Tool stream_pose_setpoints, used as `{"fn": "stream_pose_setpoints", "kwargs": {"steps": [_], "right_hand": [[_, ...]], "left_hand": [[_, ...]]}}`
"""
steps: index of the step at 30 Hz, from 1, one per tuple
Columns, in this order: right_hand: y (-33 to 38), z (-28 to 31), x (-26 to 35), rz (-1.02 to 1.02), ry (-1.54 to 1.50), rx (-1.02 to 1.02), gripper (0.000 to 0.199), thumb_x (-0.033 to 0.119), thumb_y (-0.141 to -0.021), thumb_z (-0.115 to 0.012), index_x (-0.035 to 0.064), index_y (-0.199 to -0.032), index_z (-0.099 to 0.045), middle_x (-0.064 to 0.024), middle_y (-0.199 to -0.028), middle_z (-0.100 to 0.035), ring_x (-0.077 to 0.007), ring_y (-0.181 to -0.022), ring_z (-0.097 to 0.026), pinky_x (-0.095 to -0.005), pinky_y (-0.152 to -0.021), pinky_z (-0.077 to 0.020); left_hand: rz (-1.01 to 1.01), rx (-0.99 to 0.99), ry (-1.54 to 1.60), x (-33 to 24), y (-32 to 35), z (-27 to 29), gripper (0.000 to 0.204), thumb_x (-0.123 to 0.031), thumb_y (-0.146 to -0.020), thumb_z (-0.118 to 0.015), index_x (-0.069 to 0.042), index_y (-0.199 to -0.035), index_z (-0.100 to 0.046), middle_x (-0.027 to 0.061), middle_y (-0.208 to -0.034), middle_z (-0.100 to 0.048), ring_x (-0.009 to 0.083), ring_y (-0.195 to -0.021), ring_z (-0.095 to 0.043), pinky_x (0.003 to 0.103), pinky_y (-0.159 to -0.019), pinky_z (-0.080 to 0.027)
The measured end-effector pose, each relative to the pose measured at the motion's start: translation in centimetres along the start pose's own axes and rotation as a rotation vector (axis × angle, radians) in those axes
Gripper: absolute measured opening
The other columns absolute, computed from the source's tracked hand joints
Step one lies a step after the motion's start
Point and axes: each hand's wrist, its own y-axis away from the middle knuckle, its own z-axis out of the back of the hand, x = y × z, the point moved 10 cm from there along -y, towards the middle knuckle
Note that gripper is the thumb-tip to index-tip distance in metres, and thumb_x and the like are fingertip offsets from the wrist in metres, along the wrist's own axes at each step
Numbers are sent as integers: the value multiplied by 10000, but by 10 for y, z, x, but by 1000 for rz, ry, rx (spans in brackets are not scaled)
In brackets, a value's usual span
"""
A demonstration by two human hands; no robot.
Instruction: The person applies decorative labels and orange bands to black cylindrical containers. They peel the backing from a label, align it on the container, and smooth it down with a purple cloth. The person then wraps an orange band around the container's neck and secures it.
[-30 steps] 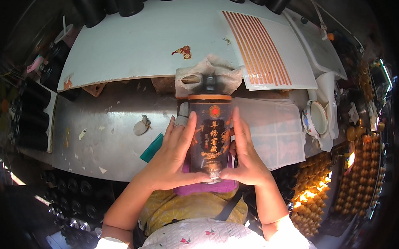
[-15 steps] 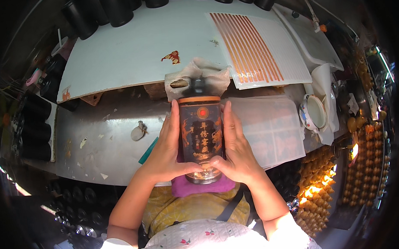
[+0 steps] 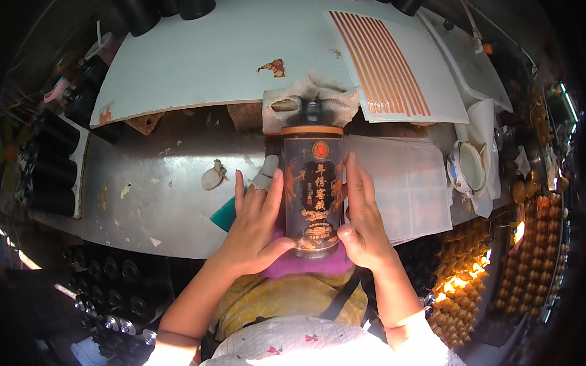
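A dark bottle [image 3: 314, 189] with gold decoration, a red dot and an orange band lies with its neck pointing away. Its neck rests on a crumpled whitish cloth [image 3: 332, 101], its base over a purple cloth [image 3: 296, 263]. My left hand [image 3: 251, 233] is open at the bottle's left, fingers spread, thumb near the base. My right hand [image 3: 364, 225] lies along the right side with straight fingers, thumb at the lower edge. Beyond my left fingers is a small grey piece [image 3: 265, 173]; a teal flat piece [image 3: 224, 215] shows beside that hand, partly hidden.
Sheets with copper-coloured strips [image 3: 382, 67] lie on the pale raised board [image 3: 198, 63]. Translucent sheets [image 3: 403, 185] cover the metal table's [image 3: 145, 207] right part. An enamel mug [image 3: 465, 167] stands farther right. Black bottles [image 3: 52, 169] line the left; golden pieces [image 3: 461, 293] stand lower right.
My left hand has come off the bottle's side and spread its fingers. My right thumb has drawn back toward the bottle's edge. The whole view has shifted slightly.
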Motion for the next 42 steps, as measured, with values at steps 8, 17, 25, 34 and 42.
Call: {"fn": "stream_pose_setpoints", "kwargs": {"steps": [8, 17, 25, 34, 42], "right_hand": [[14, -7, 8, 23, 88, 20, 958, 693, -939, -409, 34, -1583, -145, -238, -1530, -269, -429, -1362, -396, -441, -1100, -379], [15, -3, 6, 69, 18, 17, 883, 633, -983, -368, 4, -1569, -168, -250, -1516, -296, -427, -1371, -374, -442, -1111, -365], [12, 7, 5, 95, -106, -56, 853, 589, -966, -449, 51, -1577, -193, -235, -1493, -332, -421, -1324, -429, -443, -1083, -392], [-13, 10, 19, 136, -16, -93, 904, 506, -896, -607, 95, -1585, -191, -213, -1483, -332, -418, -1264, -480, -455, -1003, -457], [-12, 3, 13, 74, -132, -40, 987, 685, -916, -460, 104, -1601, -49, -230, -1550, -226, -463, -1242, -488, -474, -996, -457]], "left_hand": [[14, -6, -13, -10, 13, -4, 764, -501, -1002, -388, -61, -1582, -154, 217, -1467, -388, 415, -1404, -299, 648, -1164, 70], [20, -81, -33, -21, 2, 2, 902, -540, -958, -449, 23, -1568, -96, 183, -1077, -471, 365, -1073, -467, 637, -1174, 43], [49, -62, 5, -27, 2, 7, 863, -518, -962, -432, 11, -1570, -122, 240, -1306, -459, 401, -1223, -418, 599, -1187, 59], [122, -157, 49, -30, -39, 20, 938, -528, -913, -564, -3, -1572, -151, 279, -1269, -407, 439, -1260, -338, 583, -1175, -49], [122, -229, 134, -28, -33, 18, 1028, -647, -898, -485, -3, -1582, -66, 336, -1561, -212, 467, -1447, -224, 551, -1178, -155]]}}
